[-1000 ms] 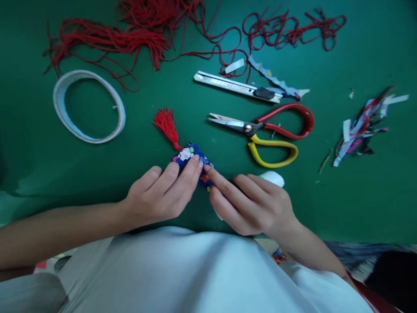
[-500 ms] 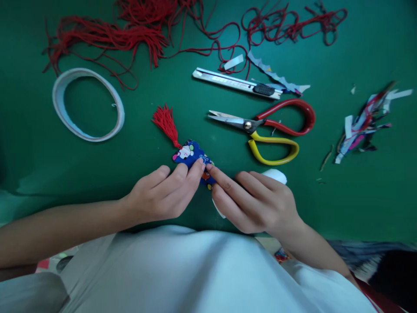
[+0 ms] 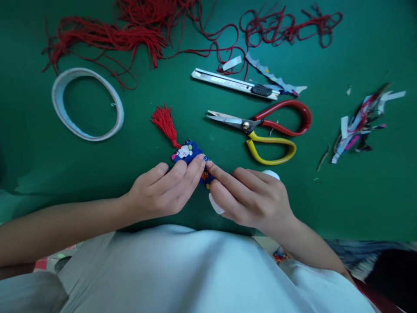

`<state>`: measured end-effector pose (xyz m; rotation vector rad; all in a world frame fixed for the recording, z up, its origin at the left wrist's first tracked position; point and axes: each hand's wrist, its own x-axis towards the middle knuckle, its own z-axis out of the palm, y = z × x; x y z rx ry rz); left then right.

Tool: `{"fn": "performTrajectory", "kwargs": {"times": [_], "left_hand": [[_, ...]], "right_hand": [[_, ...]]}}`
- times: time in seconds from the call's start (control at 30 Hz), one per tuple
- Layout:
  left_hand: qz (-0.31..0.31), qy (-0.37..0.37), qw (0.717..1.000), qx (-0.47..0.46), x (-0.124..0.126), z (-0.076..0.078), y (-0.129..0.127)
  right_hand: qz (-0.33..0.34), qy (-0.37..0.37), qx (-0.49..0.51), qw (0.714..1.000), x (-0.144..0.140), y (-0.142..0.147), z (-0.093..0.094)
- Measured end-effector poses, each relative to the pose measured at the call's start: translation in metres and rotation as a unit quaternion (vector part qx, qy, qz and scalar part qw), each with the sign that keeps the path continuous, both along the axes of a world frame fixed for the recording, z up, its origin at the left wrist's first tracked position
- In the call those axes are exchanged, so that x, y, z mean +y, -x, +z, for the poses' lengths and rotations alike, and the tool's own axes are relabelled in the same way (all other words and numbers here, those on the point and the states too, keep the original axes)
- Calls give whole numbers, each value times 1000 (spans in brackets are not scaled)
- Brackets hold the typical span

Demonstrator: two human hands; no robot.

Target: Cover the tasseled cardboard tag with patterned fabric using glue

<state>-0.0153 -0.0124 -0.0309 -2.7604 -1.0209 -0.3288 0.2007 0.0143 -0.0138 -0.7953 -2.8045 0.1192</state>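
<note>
A small blue ornament [image 3: 193, 150] with a printed animal pattern and a scalloped edge lies low over the green table, and a red tassel [image 3: 165, 125] hangs from its upper left corner. My left hand [image 3: 164, 189] is closed on the ornament, with its fingertips pressing the middle. My right hand [image 3: 252, 195] is curled, and its index fingertip touches the ornament's right side beside the left fingertips. Under the right palm sits a white tube-like thing [image 3: 215, 204] whose ends stick out on both sides; the hand covers its middle.
Scissors [image 3: 246, 124] with red and yellow handles lie slightly open beyond my hands, below a utility knife [image 3: 234, 84]. A tape roll [image 3: 56, 104] stands left. Red cords [image 3: 107, 34] spread along the back. Fabric scraps [image 3: 356, 126] are piled right.
My right hand has shifted slightly left, and more of the white thing shows at its lower left. My left fingertips have edged up a little on the ornament. The whole view has drifted slightly.
</note>
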Motion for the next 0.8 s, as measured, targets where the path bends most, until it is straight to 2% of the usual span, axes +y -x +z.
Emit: {"fn": "performTrajectory", "kwargs": {"times": [0.23, 0.37, 0.6, 0.8], "left_hand": [[25, -3, 999, 48, 0, 4, -5], [18, -9, 998, 63, 1, 8, -8], [8, 94, 995, -24, 15, 7, 2], [8, 46, 999, 0, 7, 7, 1]], "right_hand": [[1, -37, -2, 999, -5, 6, -2], [5, -46, -5, 999, -8, 8, -2], [10, -21, 6, 1000, -4, 5, -3], [-6, -7, 18, 1000, -2, 0, -5]]}}
